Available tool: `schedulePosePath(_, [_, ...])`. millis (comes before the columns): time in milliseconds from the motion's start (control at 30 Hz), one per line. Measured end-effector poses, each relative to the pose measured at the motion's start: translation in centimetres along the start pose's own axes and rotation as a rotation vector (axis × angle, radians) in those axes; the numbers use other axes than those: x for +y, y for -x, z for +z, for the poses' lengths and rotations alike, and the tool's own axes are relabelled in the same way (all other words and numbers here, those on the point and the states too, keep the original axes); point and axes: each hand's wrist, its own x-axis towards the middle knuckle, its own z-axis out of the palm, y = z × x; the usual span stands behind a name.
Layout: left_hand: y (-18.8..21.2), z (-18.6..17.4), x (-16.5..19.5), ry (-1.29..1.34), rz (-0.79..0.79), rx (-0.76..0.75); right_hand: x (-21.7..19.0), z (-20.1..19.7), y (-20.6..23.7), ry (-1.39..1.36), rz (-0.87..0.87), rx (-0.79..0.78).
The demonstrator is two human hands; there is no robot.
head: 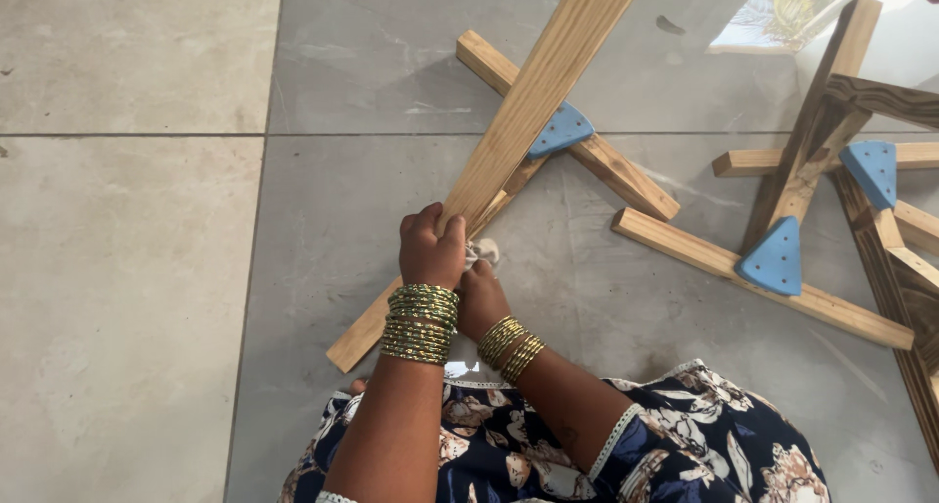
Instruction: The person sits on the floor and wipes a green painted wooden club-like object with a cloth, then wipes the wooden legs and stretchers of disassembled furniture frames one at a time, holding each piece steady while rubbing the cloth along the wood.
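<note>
Here, on grey floor tiles (pixel 127 268), left hand (pixel 430 251) grips wooden slat (pixel 543 82); right hand (pixel 479 297) clutches white cloth (pixel 483 253).

You are looking down at a floor (pixel 137 297) of large grey stone-look tiles, with pale grout lines crossing at the upper left. Directly on it lies a wooden frame (pixel 587 151) of crossed pale slats, joined by a blue triangular bracket (pixel 561 129); one slat end rests on the tile at lower left, near your knees. To the right, well apart from it, a second wooden frame (pixel 782 278) of pale and darker slats lies on the floor, carrying two more blue brackets (pixel 775 258). At the top right, a bright reflection (pixel 782 9) shows on the glossy tile surface.
</note>
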Motion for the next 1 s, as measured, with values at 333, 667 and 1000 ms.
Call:
schedulePosePath(333, [0.1,-0.1,-0.1,-0.051,0.052,-0.004,2.5,-4.4,-3.1,0.519,-0.268,0.112])
schedulePosePath(667, [0.4,0.1,0.7,-0.053,0.028,0.009,6.2,-8.5,-8.5,0.451,-0.034,0.163])
schedulePosePath(1000, [0.3,0.0,0.3,-0.043,0.086,0.029,1.3,-5.3,-2.5,0.313,-0.405,-0.135])
